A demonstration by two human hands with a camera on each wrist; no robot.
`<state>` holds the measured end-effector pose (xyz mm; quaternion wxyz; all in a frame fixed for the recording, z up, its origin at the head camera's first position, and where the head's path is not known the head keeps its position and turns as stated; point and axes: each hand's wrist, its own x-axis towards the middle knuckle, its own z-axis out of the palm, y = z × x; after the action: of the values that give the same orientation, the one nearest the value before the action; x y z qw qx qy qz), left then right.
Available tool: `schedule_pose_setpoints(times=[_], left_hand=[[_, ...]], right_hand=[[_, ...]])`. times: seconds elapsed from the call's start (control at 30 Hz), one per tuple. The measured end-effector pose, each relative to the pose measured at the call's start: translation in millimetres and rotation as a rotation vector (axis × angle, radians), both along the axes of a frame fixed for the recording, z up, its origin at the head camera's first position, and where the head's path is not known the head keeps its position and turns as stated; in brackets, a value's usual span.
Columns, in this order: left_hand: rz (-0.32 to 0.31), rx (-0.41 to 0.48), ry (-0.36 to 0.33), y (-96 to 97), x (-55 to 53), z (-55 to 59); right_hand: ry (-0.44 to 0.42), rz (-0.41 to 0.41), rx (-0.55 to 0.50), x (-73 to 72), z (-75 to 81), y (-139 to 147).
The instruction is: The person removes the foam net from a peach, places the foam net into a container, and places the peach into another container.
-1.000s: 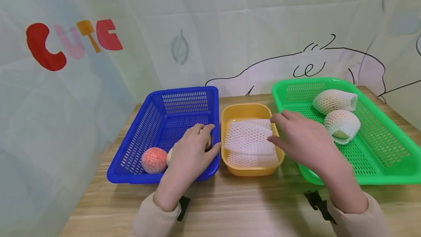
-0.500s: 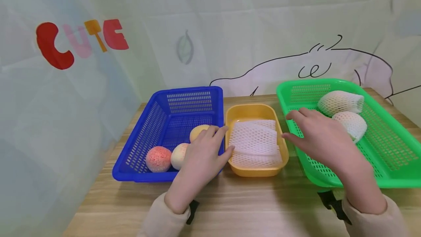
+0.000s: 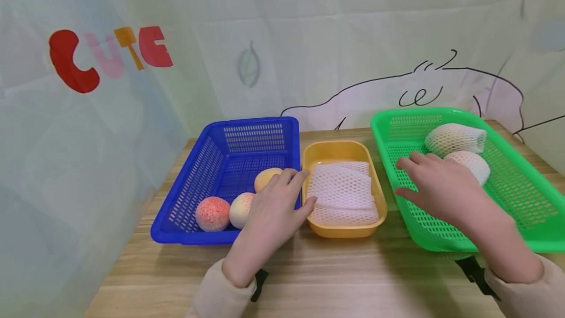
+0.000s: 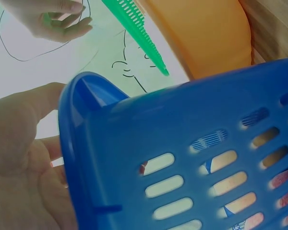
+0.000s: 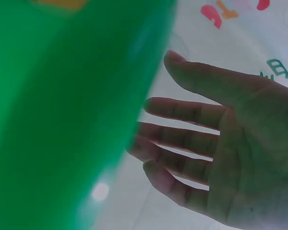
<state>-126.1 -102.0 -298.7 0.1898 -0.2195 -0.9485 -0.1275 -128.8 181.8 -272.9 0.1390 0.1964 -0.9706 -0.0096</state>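
My left hand [image 3: 273, 215] hovers above the front right corner of the blue basket [image 3: 253, 136], its fingers loosely bent and gripping nothing. Under and beside it in the basket lie a red speckled peach [image 3: 213, 214], a pale one and a yellow peach [image 3: 266, 178], the latter two partly covered by the hand. My right hand [image 3: 441, 185] is over the left side of the green basket [image 3: 521, 220], relaxed, thumb apart from the fingers. In the right wrist view its palm [image 5: 249, 163] holds nothing. Behind it sit two fruits in white foam nets, one a netted fruit [image 3: 470, 163] partly hidden.
Between the baskets stands a small yellow tray [image 3: 346, 231] with flat white foam nets [image 3: 342, 185] piled in it. All three containers rest on a wooden table [image 3: 335, 278]. A printed curtain [image 3: 331, 53] hangs behind and along the left side.
My right hand has drawn away rightward from the yellow tray to over the green basket. My left hand has shifted slightly right, uncovering more of the yellow and pale peaches. The head view has turned slightly.
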Motion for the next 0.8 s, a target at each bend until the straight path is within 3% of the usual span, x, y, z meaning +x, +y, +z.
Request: schedule_pose_setpoints(times=[0.23,0.47,0.8], left_hand=[[-0.009,-0.003,0.01,-0.3,0.3,-0.6],[-0.016,-0.018,-0.019,0.6,0.7,-0.3],[-0.023,-0.017,-0.016,3.9,1.7,-2.7]], right_hand=[[-0.038,0.024,0.067,5.0,-7.9,18],[-0.14,-0.019,0.132,7.6,-5.3,45],[-0.21,0.012,0.15,-9.8,-3.8,75]])
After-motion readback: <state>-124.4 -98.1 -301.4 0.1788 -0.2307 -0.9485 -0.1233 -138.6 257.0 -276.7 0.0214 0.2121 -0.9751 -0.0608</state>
